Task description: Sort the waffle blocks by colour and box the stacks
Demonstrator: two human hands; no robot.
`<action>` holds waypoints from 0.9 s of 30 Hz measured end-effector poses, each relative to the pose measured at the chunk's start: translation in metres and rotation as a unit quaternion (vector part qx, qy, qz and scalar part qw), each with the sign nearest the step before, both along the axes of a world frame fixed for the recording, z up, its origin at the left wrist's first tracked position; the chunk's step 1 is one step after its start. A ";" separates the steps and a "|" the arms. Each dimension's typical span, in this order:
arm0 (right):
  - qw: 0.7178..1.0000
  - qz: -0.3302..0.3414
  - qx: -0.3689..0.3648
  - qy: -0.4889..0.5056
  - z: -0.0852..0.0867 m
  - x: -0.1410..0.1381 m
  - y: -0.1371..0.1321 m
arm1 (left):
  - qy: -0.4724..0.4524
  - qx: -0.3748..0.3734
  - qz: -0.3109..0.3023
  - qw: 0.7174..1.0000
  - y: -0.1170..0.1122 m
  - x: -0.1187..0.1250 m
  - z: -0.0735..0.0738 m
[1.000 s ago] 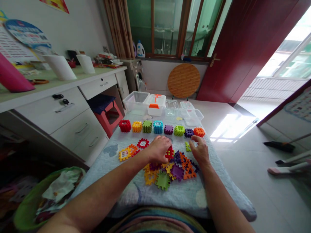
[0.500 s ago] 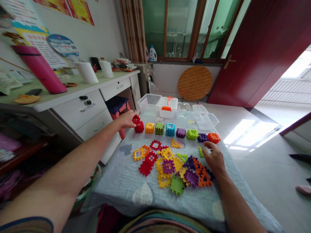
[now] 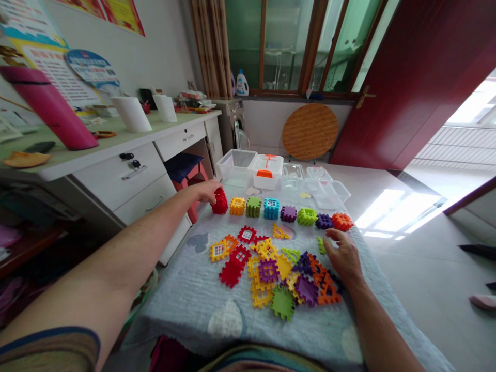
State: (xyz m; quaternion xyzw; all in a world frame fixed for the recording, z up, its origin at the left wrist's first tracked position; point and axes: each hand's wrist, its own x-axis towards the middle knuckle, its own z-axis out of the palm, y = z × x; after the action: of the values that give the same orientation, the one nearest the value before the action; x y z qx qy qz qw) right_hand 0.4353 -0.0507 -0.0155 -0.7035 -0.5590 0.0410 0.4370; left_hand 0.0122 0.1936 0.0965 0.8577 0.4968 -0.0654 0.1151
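My left hand [image 3: 206,191] reaches far out and its fingers close on a red block cube [image 3: 220,202], the left end of a row of colored cubes [image 3: 271,207] across the blue cloth [image 3: 201,305]. A red piece sits on top of that cube. My right hand [image 3: 343,257] lies on the cloth with fingers loosely spread, holding nothing, at the right edge of a heap of flat toothed pieces [image 3: 277,274]. A small green piece [image 3: 320,244] lies just beyond its fingertips.
Clear plastic boxes [image 3: 237,164] and a white case with an orange latch [image 3: 265,175] stand behind the row. A white desk with drawers [image 3: 132,173] and a red stool [image 3: 186,173] stand at left. A round wooden board [image 3: 310,131] leans on the far wall.
My left hand left the heap with a red piece and went out to the red cube at the row's left end, settling lower on it. My right hand stayed by the heap.
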 end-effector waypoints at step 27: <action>1.000 0.021 0.016 -0.003 0.004 -0.003 -0.001 | -0.120 0.103 -0.087 0.984 -0.113 0.007 -0.004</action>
State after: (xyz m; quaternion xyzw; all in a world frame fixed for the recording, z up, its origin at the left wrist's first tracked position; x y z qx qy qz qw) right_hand 0.4318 -0.0517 -0.0117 -0.6849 -0.5756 0.0388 0.4451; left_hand 0.0193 0.0804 0.0923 0.9067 0.4068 0.0792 0.0788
